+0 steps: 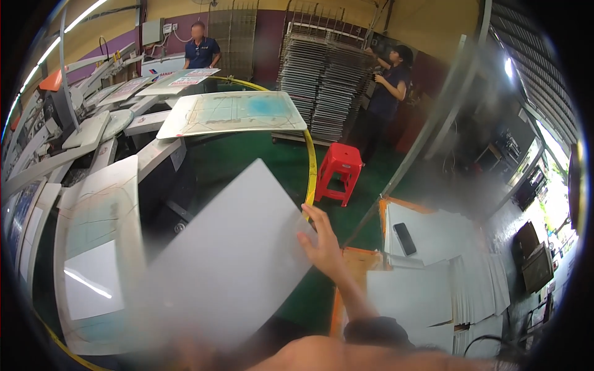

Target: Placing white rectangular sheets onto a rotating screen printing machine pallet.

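Note:
A large blank white sheet (pixel 229 247) is held up in front of me, tilted, its top corner pointing away. My right hand (pixel 323 244) grips its right edge, thumb against the face and fingers at the rim. Low in the picture, a blurred skin-coloured patch at the sheet's near end seems to be my left hand (pixel 195 353); its fingers cannot be made out. To the left, a long pale platen (pixel 77 232) with bluish stains carries another white sheet (pixel 93 281), which reflects a strip of light. Farther ahead is a stained platen (pixel 204 114) with a blue patch.
Stacks of white sheets (pixel 408 297) stand to my right, with a phone (pixel 404 239) on one. A red stool (pixel 339 173) and a yellow curved rail (pixel 311 167) are ahead. Beyond are a tall drying rack (pixel 318 80) and two people, one person (pixel 393 86) beside it, another person (pixel 202 52) behind the machine.

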Demonstrator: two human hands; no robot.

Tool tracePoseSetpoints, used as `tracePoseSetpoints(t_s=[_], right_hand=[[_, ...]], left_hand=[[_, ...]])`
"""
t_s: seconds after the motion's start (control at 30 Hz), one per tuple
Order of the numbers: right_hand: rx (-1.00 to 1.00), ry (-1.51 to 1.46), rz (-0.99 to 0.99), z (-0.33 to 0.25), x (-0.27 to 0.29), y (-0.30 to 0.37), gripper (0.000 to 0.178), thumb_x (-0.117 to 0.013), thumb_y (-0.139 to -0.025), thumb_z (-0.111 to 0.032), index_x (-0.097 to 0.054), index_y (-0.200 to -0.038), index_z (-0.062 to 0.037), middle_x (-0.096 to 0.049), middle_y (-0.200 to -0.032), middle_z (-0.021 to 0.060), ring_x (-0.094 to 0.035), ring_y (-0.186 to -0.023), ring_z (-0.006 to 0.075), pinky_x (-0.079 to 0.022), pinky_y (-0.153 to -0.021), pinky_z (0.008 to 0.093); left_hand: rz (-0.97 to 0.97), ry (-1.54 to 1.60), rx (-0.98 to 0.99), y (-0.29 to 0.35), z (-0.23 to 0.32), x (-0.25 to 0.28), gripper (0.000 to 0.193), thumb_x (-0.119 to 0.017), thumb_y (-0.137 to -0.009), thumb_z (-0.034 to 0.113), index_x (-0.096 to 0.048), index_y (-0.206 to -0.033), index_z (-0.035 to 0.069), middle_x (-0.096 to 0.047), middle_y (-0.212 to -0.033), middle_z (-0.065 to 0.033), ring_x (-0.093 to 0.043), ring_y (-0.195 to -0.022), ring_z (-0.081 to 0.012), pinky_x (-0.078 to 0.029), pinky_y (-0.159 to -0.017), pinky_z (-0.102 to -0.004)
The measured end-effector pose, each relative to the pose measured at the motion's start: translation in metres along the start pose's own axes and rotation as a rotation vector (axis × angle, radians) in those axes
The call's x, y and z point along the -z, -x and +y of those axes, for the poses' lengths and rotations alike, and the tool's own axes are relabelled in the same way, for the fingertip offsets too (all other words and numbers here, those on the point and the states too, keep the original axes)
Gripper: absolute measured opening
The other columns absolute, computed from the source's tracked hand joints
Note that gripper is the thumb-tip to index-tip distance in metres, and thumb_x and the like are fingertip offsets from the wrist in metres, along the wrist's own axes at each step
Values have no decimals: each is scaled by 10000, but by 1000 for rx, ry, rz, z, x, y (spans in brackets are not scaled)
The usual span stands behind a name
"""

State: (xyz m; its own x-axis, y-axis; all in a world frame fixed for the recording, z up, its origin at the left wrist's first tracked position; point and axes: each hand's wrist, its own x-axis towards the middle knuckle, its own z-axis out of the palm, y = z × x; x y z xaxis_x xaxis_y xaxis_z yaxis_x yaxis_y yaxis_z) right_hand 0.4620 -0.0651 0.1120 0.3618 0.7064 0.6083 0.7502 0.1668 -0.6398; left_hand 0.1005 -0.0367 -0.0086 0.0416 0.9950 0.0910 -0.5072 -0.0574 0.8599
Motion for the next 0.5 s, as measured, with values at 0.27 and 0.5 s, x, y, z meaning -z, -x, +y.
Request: tracePoseSetpoints(t_s=[0.27,0.5], right_hand=[[-309,-640,-642,94,-23,-22,351,-566,-922,-199,-438,-1197,-22,-514,-1138,59,-466,-1092,128,-358,-949,286],[-582,-675,-599,176,-43,-82,386,-582,-872,-53,-423,-1222,-25,-541,-1146,80,-531,-1050,139,-448,-875,290]], left_hand=[[-22,30,137,-22,-4,-19,430,-471,-951,128,-327,-1339,10,-511,-1238,-124,-523,-1103,-213,-435,-930,-366],[-52,-219,157,-71,-43,-73,497,-411,-942,40,-245,-1409,2,-465,-1315,-157,-425,-1253,-235,-307,-1056,-350]])
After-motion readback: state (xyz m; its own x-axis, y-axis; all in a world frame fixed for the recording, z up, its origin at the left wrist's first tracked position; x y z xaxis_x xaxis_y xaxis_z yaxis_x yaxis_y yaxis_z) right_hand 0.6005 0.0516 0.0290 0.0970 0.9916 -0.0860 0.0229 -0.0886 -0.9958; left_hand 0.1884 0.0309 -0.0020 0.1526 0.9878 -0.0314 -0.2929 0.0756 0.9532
